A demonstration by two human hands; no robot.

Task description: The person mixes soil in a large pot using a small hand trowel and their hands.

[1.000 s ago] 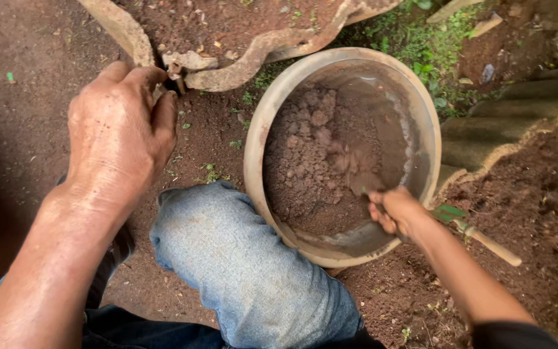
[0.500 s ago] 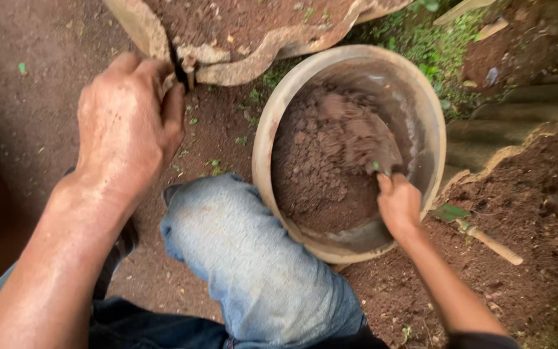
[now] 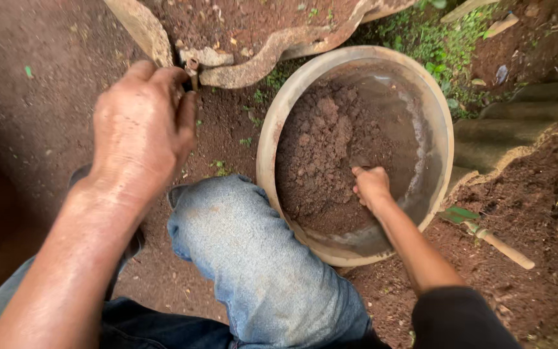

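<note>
My left hand [image 3: 140, 132] is curled at the top left, knuckles up. Its fingertips close on a small brown tube [image 3: 192, 66] that stands at the edge of a curved, cracked stone border [image 3: 272, 48]. My right hand [image 3: 371, 187] is inside a wide round tan basin [image 3: 272, 139], with fingers closed and pressed into the lumpy brown soil [image 3: 327, 148] that fills its left half. A small tool seems to be in that grip, its blade buried in the soil. My knee in blue jeans [image 3: 240, 239] sits between my arms, against the basin's near rim.
Bare reddish earth lies all around. A wooden-handled tool with a green part [image 3: 485, 236] lies on the ground right of the basin. Green weeds [image 3: 434, 45] grow behind the basin. Grey corrugated sheeting [image 3: 518, 136] lies at the right.
My right hand has moved from the basin's near right rim up and left into the middle of the soil. The left hand has stayed by the tube.
</note>
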